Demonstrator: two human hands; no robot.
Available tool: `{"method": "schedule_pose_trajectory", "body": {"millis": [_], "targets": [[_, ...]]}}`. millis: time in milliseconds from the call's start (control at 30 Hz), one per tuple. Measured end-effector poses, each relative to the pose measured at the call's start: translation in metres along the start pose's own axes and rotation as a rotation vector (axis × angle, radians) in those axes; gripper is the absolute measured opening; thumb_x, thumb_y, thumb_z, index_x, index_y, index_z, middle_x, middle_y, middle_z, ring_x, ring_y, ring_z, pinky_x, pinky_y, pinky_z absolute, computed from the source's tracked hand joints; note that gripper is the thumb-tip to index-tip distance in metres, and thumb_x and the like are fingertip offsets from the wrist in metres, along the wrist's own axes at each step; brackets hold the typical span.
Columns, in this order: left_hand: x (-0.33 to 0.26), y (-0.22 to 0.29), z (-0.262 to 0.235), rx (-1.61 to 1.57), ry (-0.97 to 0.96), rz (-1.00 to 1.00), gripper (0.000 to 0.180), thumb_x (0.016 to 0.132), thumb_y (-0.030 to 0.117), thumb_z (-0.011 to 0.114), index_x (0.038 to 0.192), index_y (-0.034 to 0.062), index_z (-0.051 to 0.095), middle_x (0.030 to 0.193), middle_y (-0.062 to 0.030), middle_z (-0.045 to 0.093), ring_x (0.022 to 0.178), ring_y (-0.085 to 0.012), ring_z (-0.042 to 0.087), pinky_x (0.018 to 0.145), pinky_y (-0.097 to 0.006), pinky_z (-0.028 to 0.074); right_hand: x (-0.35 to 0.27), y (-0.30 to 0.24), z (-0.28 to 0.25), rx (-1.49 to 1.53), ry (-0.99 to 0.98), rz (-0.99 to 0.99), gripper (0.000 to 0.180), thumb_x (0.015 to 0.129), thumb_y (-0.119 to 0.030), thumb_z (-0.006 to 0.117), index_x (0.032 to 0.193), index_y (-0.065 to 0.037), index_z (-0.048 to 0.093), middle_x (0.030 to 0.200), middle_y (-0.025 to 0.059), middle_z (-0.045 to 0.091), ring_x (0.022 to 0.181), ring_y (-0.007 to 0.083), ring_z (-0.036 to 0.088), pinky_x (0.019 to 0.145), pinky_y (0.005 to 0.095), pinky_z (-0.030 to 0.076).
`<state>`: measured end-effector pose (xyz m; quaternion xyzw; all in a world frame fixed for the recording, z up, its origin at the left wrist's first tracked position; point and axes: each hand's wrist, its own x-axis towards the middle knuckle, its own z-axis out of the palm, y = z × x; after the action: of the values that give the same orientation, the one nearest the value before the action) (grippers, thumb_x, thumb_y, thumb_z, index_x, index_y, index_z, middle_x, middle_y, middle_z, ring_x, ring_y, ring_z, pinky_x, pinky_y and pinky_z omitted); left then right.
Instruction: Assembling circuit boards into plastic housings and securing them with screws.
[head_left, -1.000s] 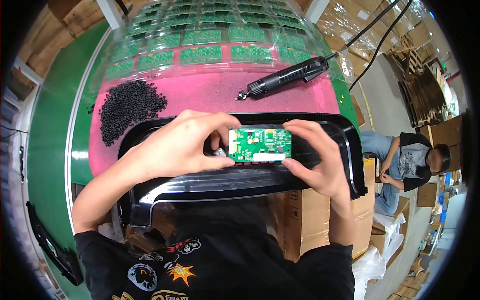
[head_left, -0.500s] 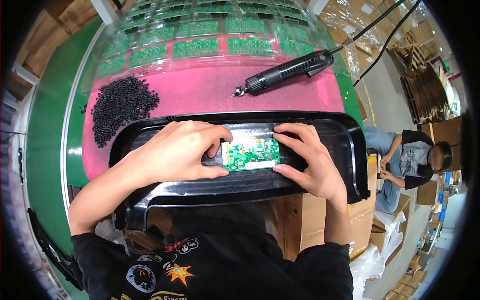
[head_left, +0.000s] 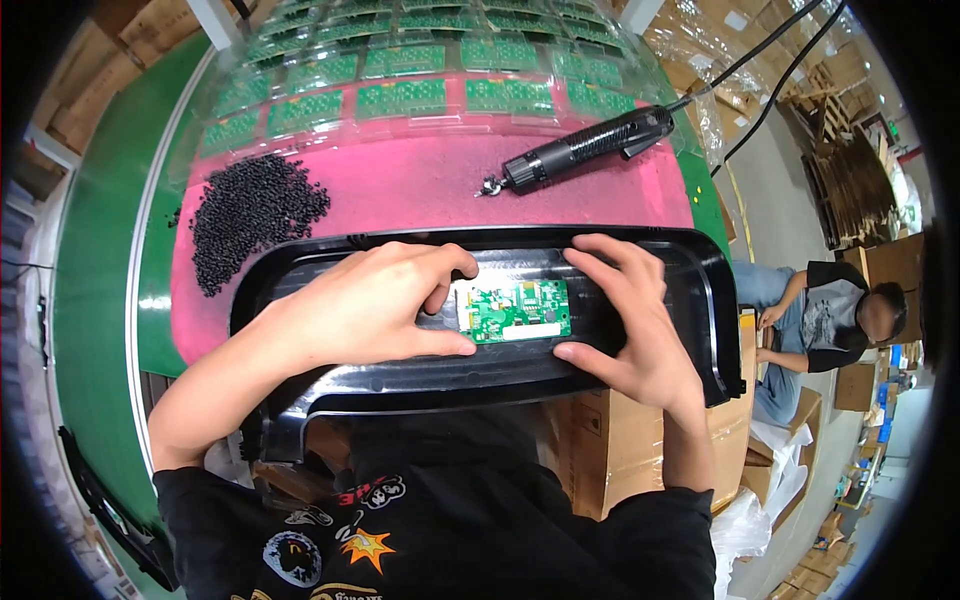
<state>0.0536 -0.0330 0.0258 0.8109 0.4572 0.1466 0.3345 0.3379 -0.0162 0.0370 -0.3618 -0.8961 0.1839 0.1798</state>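
Observation:
A green circuit board with a white connector strip lies inside a long black plastic housing. My left hand grips the board's left end, its thumb at the lower corner and its bent index finger at the upper one. On the other side my right hand stands open, thumb and fingers spread wide around the board's right end with a gap to it. The housing's raised rim runs round both hands.
Beyond the housing, a pile of small black screws lies on a pink mat. A corded black electric screwdriver rests on its right. Clear trays of circuit boards stand behind. A seated person is off to the right.
My right hand has let go of the board and its fingers have spread apart. My left hand stays at the board's left end. The whole view has shifted slightly.

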Motion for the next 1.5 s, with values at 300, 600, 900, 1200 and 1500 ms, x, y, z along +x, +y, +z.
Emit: {"method": "schedule_pose_trajectory", "body": {"millis": [300, 600, 900, 1200, 1500], "targets": [[-0.001, -0.003, -0.003, -0.075, 0.045, -0.048, 0.051, 0.091, 0.028, 0.068, 0.125, -0.0063, 0.052, 0.075, -0.012, 0.061, 0.067, -0.0237, 0.062, 0.065, -0.035, 0.049, 0.083, 0.009, -0.043, 0.124, 0.127, 0.329, 0.042, 0.091, -0.016, 0.065, 0.128, -0.002, 0.052, 0.074, 0.0082, 0.062, 0.07, 0.0124, 0.061, 0.063, 0.0286, 0.047], [-0.001, -0.008, 0.001, -0.133, 0.051, -0.007, 0.049, 0.094, 0.027, 0.063, 0.125, -0.0083, 0.051, 0.078, -0.0137, 0.064, 0.072, -0.0256, 0.063, 0.069, -0.037, 0.05, 0.134, 0.052, -0.017, 0.167, -0.145, 0.606, 0.035, 0.098, -0.039, 0.059, 0.113, -0.007, 0.06, 0.096, 0.0079, 0.063, 0.078, 0.0101, 0.057, 0.066, 0.0269, 0.046], [-0.009, -0.008, 0.003, -0.035, 0.156, 0.027, 0.048, 0.092, 0.025, 0.064, 0.127, -0.0058, 0.051, 0.089, -0.0136, 0.063, 0.082, -0.0279, 0.063, 0.075, -0.039, 0.05, 0.094, -0.048, -0.022, 0.812, 0.867, -0.288, 0.052, 0.091, -0.002, 0.052, 0.139, -0.005, 0.032, 0.12, 0.0201, 0.056, 0.084, 0.0215, 0.06, 0.075, 0.0348, 0.053], [-0.005, -0.002, -0.003, -0.496, -0.038, 0.422, 0.029, 0.098, 0.018, 0.057, 0.117, -0.0034, 0.058, 0.101, -0.0113, 0.066, 0.093, -0.0243, 0.064, 0.081, -0.037, 0.051, 0.063, -0.067, -0.027, 1.739, 0.304, -0.352, 0.052, 0.095, -0.056, 0.055, 0.108, -0.006, 0.051, 0.066, -0.0033, 0.047, 0.051, 0.0067, 0.043, 0.058, 0.0255, 0.04], [-0.011, 0.003, -0.008, -0.398, -0.084, 0.52, 0.028, 0.096, 0.023, 0.061, 0.101, -0.005, 0.062, 0.089, -0.0169, 0.066, 0.085, -0.0341, 0.065, 0.076, -0.041, 0.05, 0.061, -0.07, -0.025, 1.669, 0.196, -0.465, 0.045, 0.091, -0.051, 0.063, 0.101, -0.009, 0.049, 0.061, -0.0045, 0.052, 0.046, 0.0072, 0.051, 0.051, 0.025, 0.044]]}}
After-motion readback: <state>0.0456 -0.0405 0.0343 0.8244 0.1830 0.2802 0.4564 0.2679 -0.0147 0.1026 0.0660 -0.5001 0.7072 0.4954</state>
